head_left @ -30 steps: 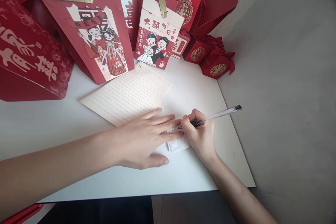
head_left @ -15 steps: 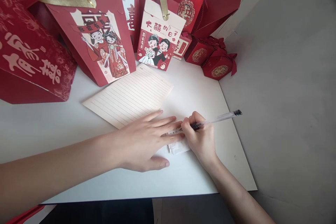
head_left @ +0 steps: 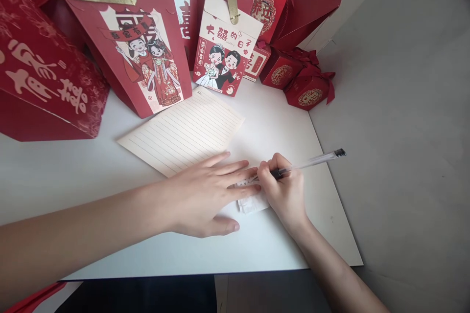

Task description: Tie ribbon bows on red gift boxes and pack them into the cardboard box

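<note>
My right hand (head_left: pixel 284 190) is closed around a clear pen (head_left: pixel 316 160) with a dark grip; its tip points down at a small white piece of paper (head_left: pixel 253 204). Some dark handwriting shows on that paper between my fingers. My left hand (head_left: pixel 205 195) lies flat with fingers spread, its fingertips resting on the small paper and its palm on the table. Just beyond the left hand is a lined cream sheet (head_left: pixel 183 132), whose near edge the hand partly covers. Much of the small paper is hidden under both hands.
Red gift bags (head_left: pixel 147 58) with gold handles stand along the back of the white table (head_left: pixel 147 254). A smaller bag with a cartoon couple (head_left: pixel 220 58) and several red ribboned boxes (head_left: pixel 308 93) stand to its right. A grey wall (head_left: pixel 404 132) borders the table's right edge.
The pen and right hand have shifted slightly right within the view, as has the whole scene. My left hand stays in place on the small paper.
</note>
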`<state>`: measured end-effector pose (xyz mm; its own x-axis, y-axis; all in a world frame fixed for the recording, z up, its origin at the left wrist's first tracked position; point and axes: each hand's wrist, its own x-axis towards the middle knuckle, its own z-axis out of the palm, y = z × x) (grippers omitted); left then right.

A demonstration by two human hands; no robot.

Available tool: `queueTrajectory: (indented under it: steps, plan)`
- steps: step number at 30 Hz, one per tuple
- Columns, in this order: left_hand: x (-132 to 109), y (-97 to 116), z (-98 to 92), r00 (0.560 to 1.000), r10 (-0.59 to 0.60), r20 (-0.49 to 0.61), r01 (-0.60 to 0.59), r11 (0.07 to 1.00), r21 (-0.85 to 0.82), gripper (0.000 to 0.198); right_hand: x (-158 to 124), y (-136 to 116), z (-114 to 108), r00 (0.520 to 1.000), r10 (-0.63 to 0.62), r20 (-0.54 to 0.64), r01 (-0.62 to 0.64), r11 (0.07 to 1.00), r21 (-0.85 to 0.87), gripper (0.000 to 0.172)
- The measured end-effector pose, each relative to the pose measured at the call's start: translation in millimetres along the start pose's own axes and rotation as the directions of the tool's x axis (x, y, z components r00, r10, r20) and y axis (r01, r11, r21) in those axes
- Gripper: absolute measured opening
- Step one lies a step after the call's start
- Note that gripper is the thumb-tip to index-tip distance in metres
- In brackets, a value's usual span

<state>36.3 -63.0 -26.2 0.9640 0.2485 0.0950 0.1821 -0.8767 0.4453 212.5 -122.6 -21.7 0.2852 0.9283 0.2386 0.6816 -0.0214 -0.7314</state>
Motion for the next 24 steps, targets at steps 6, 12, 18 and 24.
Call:
queueTrajectory:
  steps: [6,12,18,24]
  plan:
    - [0.1,0.0,-0.4,1.0,0.003,0.023,-0.004,1.0,0.023,0.059,-0.6,1.3,0.3,1.0,-0.011,0.008,0.011,1.0,-0.011,0.029]
    - [-0.9,-0.6,0.3,1.0,0.018,-0.002,-0.018,1.0,0.013,0.061,-0.7,1.2,0.3,0.999,0.015,0.044,-0.016,0.999,0.029,0.029]
    - [-1.5,2.3,-2.2,0.999,-0.005,0.037,0.005,1.0,0.021,0.063,-3.7,4.0,-2.5,0.992,-0.037,-0.118,0.045,0.997,0.06,0.027]
    - [-6.1,4.8,-5.1,1.0,0.006,0.026,-0.007,0.999,0.042,0.066,14.6,29.5,-20.6,0.933,-0.068,-0.355,-0.022,0.97,-0.243,0.032]
